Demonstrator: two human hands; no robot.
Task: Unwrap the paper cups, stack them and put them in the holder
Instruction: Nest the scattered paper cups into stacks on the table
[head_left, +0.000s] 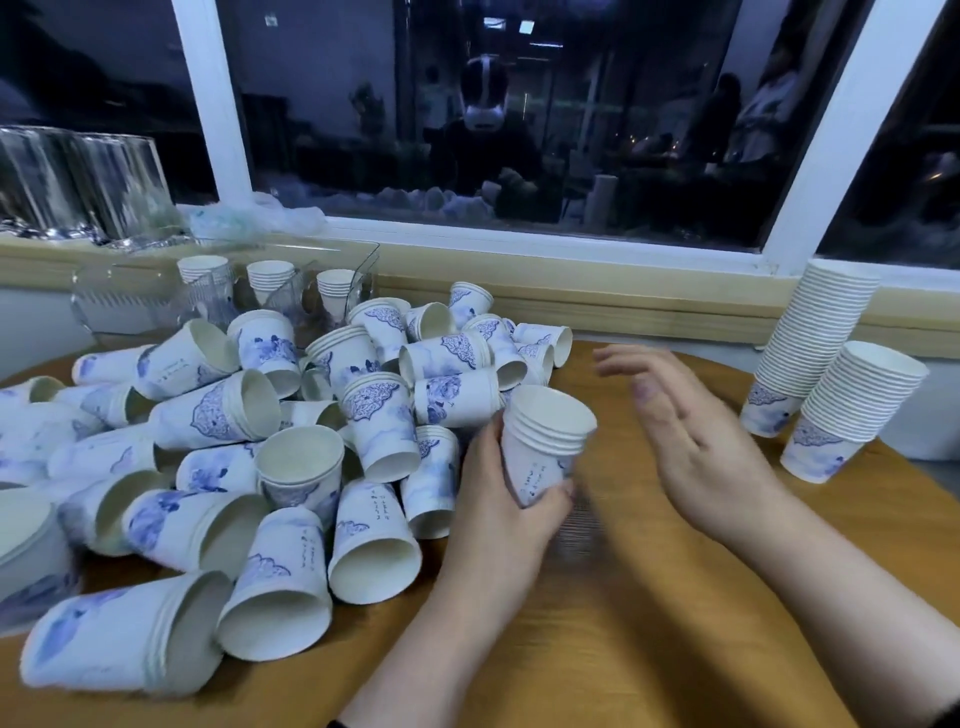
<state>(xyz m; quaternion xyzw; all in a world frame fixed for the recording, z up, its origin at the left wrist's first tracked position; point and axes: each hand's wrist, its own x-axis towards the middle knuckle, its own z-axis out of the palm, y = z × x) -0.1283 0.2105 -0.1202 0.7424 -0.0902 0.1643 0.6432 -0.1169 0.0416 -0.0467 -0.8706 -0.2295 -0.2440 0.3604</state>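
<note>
The left hand (498, 499) gripped a short cup stack (545, 441). The right hand (696, 431) hovered open, empty. Best keep rims level when nesting more.

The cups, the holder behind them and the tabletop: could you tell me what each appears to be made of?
The small stack of cups held by the left hand looks like matte white paper with blue print and rolled rims. The holder seems to be clear plastic or acrylic, since the cups inside show through its walls. The table shows a brown wood grain; whether it is solid wood or laminate is unclear.
</note>
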